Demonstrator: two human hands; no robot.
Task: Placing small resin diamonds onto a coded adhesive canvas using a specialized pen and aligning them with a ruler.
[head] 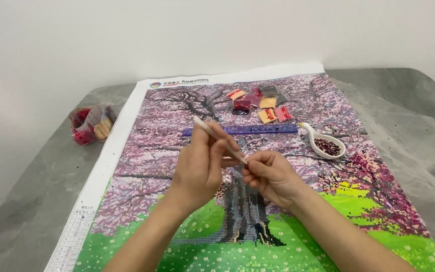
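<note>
My left hand (200,166) holds a thin white pen (212,134) that slants up to the left. My right hand (270,174) pinches at the pen's lower tip with thumb and fingers. Both hands hover over a large bead-picture canvas (142,166) of a pink blossoming tree on green grass. Its grey trunk lies under my hands. A white spoon-shaped tray (324,142) with dark red beads sits to the right of my hands.
A blue ruler (258,129) lies across the canvas behind my hands. Several small bags of red and yellow beads (260,104) lie near the canvas top. A clear bag of red bead packets (91,124) rests on the grey table (36,201) at left. A white wall stands behind.
</note>
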